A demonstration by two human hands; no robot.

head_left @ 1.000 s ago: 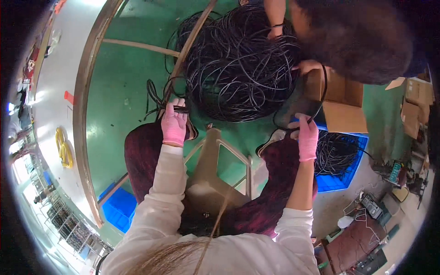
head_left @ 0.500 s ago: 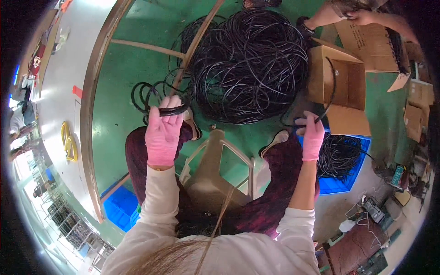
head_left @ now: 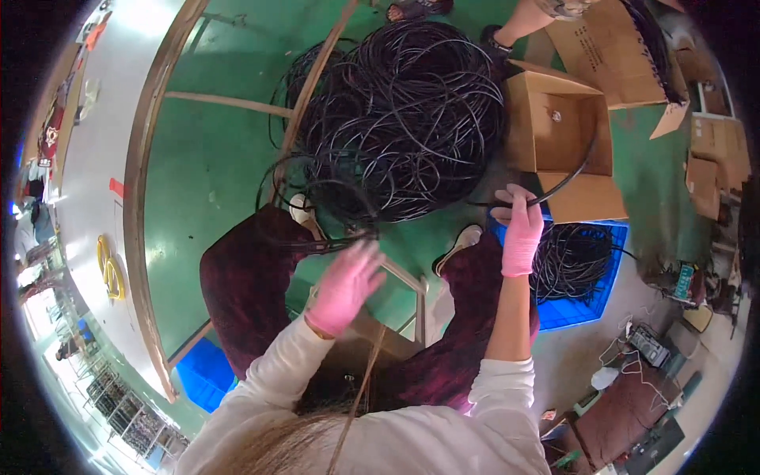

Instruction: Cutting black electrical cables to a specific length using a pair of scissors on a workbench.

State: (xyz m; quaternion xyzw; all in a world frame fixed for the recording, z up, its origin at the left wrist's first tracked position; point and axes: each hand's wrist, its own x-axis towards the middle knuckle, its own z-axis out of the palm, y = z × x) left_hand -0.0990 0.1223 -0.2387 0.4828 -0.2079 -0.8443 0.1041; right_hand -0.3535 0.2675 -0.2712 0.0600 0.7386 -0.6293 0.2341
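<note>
My right hand [head_left: 520, 233], in a pink glove, pinches a black cable [head_left: 571, 171] whose length arcs up toward the open cardboard box. In front of my left knee hang loose loops of black cable [head_left: 317, 247], blurred by motion. My left hand [head_left: 348, 285], gloved in pink too, is smeared; its fingertips are close to the lower strands of those loops, and whether they grip them cannot be made out. Beyond both hands lies a large tangled heap of black cable [head_left: 408, 119] on the green floor.
An open cardboard box [head_left: 546, 131] stands right of the heap. Below it, a blue crate [head_left: 566, 317] holds more black cable. A wooden frame [head_left: 142, 166] runs along the left. A stool [head_left: 412, 289] stands between my legs. Another person's leg [head_left: 522, 25] shows at the top right.
My left hand has swung right and nearer my body, and the loops have spread out. My right hand has shifted slightly left with the view. The other person's hands have left the view.
</note>
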